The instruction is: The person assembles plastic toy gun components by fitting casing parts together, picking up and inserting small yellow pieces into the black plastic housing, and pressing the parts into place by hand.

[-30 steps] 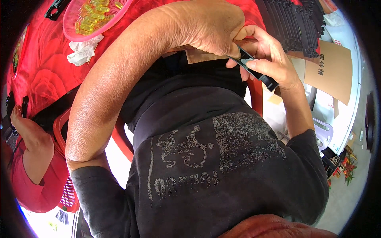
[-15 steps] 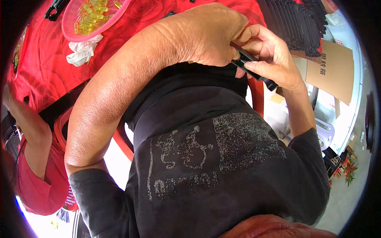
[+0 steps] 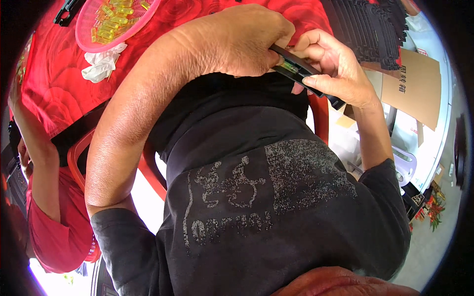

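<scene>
Between my hands is a slim black spirit level body (image 3: pixel 297 68), slanting down to the right. A yellow-green vial (image 3: pixel 290 66) shows in its slot. My right hand (image 3: pixel 340 69) grips the lower right part, thumb on the near edge and fingers curled behind. My left hand (image 3: pixel 252 42) bends over the upper left end, fingertips beside the vial; most of its fingers are hidden behind its back. The level body is held above my lap, near the table's edge.
A pink basket (image 3: pixel 83 43) of yellow vials stands on the red tablecloth (image 3: pixel 49 74), with crumpled white tissue (image 3: pixel 102 64) beside it. Black strips (image 3: pixel 365 34) are stacked at upper right, near a cardboard box (image 3: pixel 419 89). A co-worker's arm (image 3: pixel 42 153) is at left.
My left hand has shifted slightly left along the level body, and the vial in the slot has come into sight. The co-worker's arm at left has moved.
</scene>
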`<state>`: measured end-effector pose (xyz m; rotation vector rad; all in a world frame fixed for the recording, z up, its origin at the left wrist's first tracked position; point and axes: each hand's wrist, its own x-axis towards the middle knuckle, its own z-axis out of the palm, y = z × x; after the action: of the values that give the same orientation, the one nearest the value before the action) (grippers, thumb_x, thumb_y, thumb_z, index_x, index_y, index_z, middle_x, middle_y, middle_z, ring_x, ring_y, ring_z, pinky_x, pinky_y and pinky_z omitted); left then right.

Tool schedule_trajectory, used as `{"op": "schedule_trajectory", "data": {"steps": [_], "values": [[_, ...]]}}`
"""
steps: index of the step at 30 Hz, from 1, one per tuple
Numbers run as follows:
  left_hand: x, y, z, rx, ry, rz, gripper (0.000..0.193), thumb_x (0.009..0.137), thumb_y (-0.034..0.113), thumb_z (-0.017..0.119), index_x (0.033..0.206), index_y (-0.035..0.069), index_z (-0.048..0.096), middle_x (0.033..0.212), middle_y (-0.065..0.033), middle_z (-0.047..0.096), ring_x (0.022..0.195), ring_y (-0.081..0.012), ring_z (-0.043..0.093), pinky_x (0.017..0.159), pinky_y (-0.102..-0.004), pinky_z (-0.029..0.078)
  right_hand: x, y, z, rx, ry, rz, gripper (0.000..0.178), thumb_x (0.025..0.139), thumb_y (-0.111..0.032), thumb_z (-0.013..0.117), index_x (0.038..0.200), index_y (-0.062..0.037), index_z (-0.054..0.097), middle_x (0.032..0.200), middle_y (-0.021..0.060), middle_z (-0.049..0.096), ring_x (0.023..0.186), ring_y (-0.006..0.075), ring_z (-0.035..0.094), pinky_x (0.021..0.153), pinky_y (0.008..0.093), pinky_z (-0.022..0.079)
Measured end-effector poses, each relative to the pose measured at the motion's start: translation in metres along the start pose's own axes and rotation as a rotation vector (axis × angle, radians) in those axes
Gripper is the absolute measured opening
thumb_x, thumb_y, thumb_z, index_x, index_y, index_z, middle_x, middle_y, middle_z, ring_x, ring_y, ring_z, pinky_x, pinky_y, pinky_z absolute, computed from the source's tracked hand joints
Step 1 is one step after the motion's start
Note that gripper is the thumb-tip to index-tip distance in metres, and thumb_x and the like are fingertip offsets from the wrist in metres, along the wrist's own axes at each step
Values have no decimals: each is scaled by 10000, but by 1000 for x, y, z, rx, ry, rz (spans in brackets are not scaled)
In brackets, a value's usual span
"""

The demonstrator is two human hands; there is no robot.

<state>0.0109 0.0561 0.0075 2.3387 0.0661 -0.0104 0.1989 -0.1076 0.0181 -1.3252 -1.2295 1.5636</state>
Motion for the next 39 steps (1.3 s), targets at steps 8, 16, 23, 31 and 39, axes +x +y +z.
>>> {"op": "schedule_trajectory", "data": {"steps": [8,16,23,31,39], "values": [[-2,1,-4,128,-26,-19,179,852,158,725,977,31,737,899,-184,731,909,-370,721,779,-472,562,1,5,-7,-25,-26,30,423,912,-27,678,1284,-7,477,1134,132,686,884,168,728,700,216,519],[-5,4,2,112,68,50,163,845,129,717,971,29,741,877,-198,731,897,-378,726,778,-483,567,-1,5,-7,5,-38,8,448,898,0,698,1294,-5,488,1153,135,698,881,170,734,726,220,548],[-11,8,9,123,90,-34,209,827,147,739,994,22,723,929,-200,721,956,-380,709,806,-474,559,0,9,-9,-41,-35,36,436,902,-19,703,1286,-11,495,1158,132,701,882,167,734,728,225,554],[-25,17,1,79,518,132,175,867,93,713,1005,2,656,948,-189,691,926,-360,694,790,-440,555,-7,7,-14,66,149,78,418,905,-81,726,1273,-21,538,1165,121,709,873,182,746,719,240,556],[-35,28,69,65,663,57,456,785,8,774,1223,-8,645,1226,-165,627,1023,-351,671,875,-420,565,2,10,-4,154,253,46,472,914,-53,716,1352,15,556,1201,135,712,940,186,742,773,255,572]]}}
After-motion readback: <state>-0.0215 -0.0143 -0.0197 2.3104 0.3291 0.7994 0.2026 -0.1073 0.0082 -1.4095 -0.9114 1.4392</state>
